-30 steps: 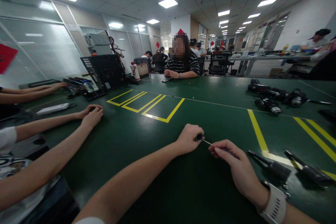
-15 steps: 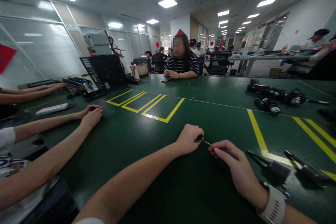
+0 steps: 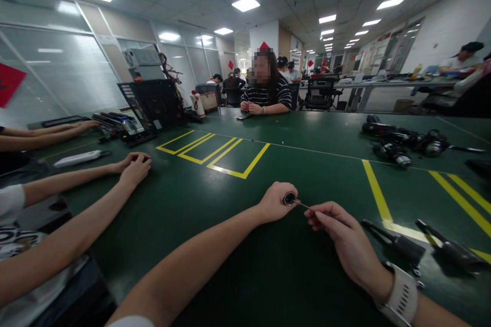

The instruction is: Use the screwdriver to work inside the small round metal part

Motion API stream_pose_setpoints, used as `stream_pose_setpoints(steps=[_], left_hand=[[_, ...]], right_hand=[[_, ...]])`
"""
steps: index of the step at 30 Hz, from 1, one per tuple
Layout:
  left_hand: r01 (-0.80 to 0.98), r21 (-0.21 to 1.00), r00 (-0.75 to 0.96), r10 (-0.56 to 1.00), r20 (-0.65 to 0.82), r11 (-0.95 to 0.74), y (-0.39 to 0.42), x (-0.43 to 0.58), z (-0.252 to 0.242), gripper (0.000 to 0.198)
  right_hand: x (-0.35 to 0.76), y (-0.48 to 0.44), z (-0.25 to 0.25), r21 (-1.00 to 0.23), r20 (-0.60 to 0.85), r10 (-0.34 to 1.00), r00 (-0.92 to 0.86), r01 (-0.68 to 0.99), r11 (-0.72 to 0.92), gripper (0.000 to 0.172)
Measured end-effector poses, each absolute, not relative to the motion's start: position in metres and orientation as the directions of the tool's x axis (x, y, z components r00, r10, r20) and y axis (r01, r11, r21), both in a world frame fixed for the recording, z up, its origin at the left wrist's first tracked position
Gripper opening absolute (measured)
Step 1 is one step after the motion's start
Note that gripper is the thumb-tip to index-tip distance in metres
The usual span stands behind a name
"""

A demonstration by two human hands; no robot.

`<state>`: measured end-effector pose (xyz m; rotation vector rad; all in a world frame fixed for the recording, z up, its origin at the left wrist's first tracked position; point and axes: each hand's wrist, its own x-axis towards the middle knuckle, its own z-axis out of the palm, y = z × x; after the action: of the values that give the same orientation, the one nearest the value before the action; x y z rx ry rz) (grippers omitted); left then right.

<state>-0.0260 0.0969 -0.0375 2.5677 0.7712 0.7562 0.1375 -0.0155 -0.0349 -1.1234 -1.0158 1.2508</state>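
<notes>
My left hand (image 3: 273, 205) is closed around a dark cylindrical part (image 3: 289, 199), whose round open end with a metallic rim faces my right side. Most of that part is hidden in my palm. Between the thumb and fingers of my right hand (image 3: 339, 232) is a slim tool with a thin metal shaft (image 3: 304, 205). The shaft's tip reaches the rim of the open end; whether it enters the opening I cannot tell. The tool's handle is mostly covered by my hand.
Right of my hand lie two black tapered parts (image 3: 402, 248) and small metal pieces (image 3: 420, 284). Black tool-like units (image 3: 406, 138) lie farther back. Yellow tape (image 3: 245, 176) marks the green table. Other people's forearms (image 3: 80, 214) rest at left, near a black computer case (image 3: 153, 104).
The cylindrical part has turned in my left hand, so its open end shows more fully. My right hand has shifted slightly, and the tool's handle is less visible.
</notes>
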Motion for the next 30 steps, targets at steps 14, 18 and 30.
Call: stream_pose_setpoints(steps=[14,18,30], left_hand=[[0.484,0.393,0.680,0.619,0.392,-0.782,0.0946,-0.0250,-0.0375,0.011],[0.462,0.476,0.660,0.649,0.379,-0.748,0.0980,-0.0247,-0.0394,0.013],[0.508,0.350,0.691,0.615,0.380,-0.787,0.0919,-0.0245,-0.0354,0.007]], right_hand=[[0.1376,-0.0166,-0.0378,-1.000,0.015,0.999,0.044,-0.027,0.017,0.017],[0.1360,-0.0147,-0.0354,-0.989,0.003,0.999,0.045,-0.148,0.009,0.014],[0.1375,-0.0166,-0.0397,-0.999,0.007,0.998,0.068,0.053,0.003,0.016]])
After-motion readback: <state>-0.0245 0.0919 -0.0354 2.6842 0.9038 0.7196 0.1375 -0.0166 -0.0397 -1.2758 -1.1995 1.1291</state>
